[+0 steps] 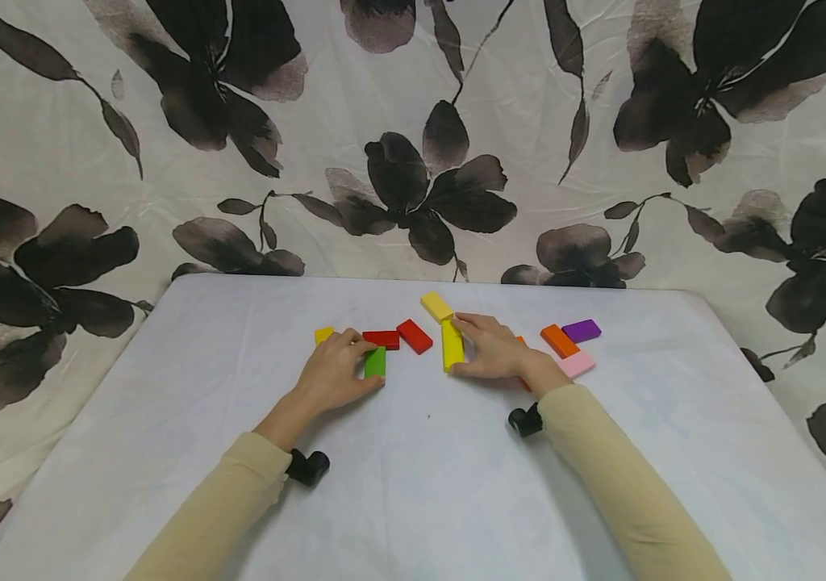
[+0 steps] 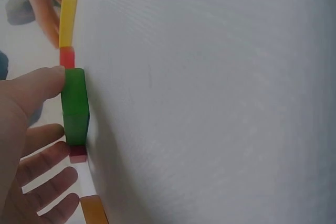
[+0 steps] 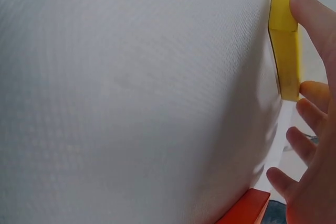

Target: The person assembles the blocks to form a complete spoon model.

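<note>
My left hand [image 1: 333,373] pinches a green block [image 1: 375,362] between its thumb and fingers. In the left wrist view the thumb lies against the near end of that green block [image 2: 75,95]. Just behind it lies one red block [image 1: 381,339], with a second red block [image 1: 415,336] angled to its right. My right hand [image 1: 494,350] grips a long yellow block [image 1: 452,347], thumb at its near end, as the right wrist view of the yellow block [image 3: 286,40] also shows. Another yellow block [image 1: 435,307] sits at its far end; whether they touch I cannot tell.
A yellow block [image 1: 323,334] lies partly hidden beyond the left hand. To the right are an orange block [image 1: 560,340], a purple block [image 1: 582,329] and a pink block [image 1: 578,364]. Another orange piece is mostly covered by the right hand. A white cloth covers the table [image 1: 413,484].
</note>
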A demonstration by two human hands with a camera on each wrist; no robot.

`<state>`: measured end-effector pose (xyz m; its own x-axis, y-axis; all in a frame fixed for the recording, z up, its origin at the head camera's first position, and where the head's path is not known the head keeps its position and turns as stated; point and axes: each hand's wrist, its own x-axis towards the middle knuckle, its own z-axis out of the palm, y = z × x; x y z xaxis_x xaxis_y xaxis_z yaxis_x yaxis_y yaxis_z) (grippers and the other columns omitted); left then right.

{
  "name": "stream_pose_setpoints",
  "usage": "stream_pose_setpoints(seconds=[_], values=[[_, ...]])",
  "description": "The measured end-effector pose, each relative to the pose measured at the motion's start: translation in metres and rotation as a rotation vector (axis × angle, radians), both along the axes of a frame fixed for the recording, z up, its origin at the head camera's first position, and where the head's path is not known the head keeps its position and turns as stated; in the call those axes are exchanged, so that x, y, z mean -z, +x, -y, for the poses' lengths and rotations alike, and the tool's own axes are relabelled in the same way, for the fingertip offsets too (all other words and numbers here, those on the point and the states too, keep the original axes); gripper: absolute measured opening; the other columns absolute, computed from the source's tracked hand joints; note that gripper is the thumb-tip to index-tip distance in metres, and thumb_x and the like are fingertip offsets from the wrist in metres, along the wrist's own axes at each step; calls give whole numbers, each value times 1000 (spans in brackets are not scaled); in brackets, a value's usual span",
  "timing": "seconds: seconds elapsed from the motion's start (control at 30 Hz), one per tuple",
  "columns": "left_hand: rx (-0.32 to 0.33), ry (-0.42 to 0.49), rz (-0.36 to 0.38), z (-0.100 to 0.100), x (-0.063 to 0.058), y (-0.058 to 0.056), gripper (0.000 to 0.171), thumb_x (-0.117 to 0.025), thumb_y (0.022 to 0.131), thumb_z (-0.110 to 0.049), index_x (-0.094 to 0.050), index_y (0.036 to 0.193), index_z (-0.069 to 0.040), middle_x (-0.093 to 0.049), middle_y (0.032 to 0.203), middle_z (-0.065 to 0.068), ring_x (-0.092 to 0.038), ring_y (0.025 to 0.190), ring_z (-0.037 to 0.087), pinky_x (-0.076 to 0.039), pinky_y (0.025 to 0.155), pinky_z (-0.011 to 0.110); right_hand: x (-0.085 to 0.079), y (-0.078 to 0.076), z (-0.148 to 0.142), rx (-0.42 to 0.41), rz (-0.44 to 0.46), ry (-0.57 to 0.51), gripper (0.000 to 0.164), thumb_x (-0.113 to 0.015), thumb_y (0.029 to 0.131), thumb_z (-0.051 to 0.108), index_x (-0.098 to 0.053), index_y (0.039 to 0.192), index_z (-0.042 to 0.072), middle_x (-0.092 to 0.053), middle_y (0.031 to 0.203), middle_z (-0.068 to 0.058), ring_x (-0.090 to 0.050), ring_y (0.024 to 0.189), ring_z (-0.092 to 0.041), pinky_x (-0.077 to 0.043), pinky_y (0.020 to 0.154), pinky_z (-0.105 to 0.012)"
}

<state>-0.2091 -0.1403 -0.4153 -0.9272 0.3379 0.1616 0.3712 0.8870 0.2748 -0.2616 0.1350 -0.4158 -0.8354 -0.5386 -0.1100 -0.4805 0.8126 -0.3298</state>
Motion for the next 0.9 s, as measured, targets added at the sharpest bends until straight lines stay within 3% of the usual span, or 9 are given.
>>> stream_pose_setpoints(seconds=[0.2,0.5,0.9], values=[[-10,-1,23,-1,-2,0,54,-76,71,-36,-65,114,-6,-57,108,10,-54,98,27,-41,96,46,2,0,2,1,19,3,90,-66,77,50,-26,145,7,-28,148,-10,-28,134,-28,-26,108,-48],[-21,-5,47,-2,-4,0,55,-77,71,-37,-64,116,-7,-56,109,10,-53,96,25,-47,84,39,2,2,3,20,22,-55,88,-69,75,48,-31,143,8,-31,145,-12,-31,132,-27,-27,109,-44],[-31,-4,67,-1,-4,0,57,-77,71,-38,-64,117,-8,-56,111,9,-52,95,25,-47,82,38,-7,16,3,21,26,-78,91,-71,73,49,-31,144,8,-31,145,-11,-33,130,-26,-31,107,-42]])
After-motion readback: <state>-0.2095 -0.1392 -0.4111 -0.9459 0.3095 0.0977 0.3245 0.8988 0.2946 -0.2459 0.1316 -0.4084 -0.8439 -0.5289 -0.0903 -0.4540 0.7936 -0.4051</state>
